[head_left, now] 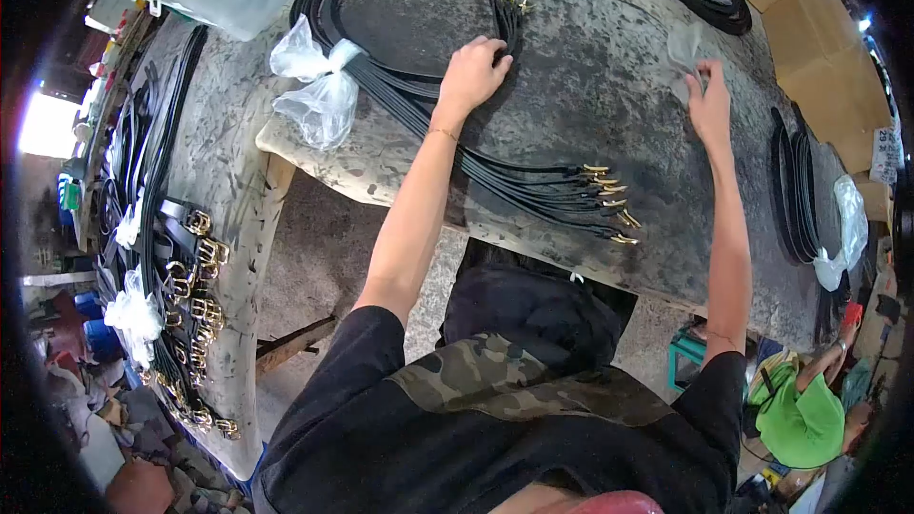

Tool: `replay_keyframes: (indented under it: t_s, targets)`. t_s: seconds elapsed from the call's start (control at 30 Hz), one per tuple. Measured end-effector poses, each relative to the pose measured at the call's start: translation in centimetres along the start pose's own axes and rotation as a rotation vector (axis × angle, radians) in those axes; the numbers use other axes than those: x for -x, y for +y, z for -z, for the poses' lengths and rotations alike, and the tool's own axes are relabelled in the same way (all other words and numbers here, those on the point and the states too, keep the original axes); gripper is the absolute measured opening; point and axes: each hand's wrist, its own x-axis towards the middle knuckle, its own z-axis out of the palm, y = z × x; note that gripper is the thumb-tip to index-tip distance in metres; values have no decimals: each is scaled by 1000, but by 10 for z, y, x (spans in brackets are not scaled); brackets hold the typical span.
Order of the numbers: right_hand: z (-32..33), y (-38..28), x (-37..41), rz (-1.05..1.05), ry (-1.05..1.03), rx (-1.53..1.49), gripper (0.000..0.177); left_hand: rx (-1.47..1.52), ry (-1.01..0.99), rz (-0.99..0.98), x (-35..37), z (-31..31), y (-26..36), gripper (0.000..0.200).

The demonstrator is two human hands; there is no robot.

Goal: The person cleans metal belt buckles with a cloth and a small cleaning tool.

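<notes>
My left hand is closed around a small bunch of black belts, whose gold buckles stick out beyond my fingers. Across the table, my right hand pinches a crumpled piece of clear plastic. Below my left forearm a larger bundle of black belts fans out, gold buckles at its right end. That bundle curves back up to the left, where a clear plastic tie is knotted around it.
Buckled belts hang along the left table edge. Coiled belts lie at the back right, and another tied bundle at the right. Cardboard boxes stand behind. A person in a green top is at lower right.
</notes>
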Motion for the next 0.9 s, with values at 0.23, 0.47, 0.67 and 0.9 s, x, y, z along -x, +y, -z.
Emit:
replay_keyframes:
  t_s: [0.23, 0.47, 0.67, 0.9]
  targets:
    - [-29, -85, 37, 294, -668, -217, 56, -24, -1, -23, -1, -2, 2, 27]
    - [-24, -26, 46, 355, -629, 440, 39, 6, 37, -17, 2, -1, -1, 27]
    - [24, -24, 22, 163, -415, 77, 28, 6, 7, 1, -2, -2, -2, 27]
    - [-18, -63, 71, 483, -864, -111, 42, -34, -3, 1, -2, 1, 0, 29]
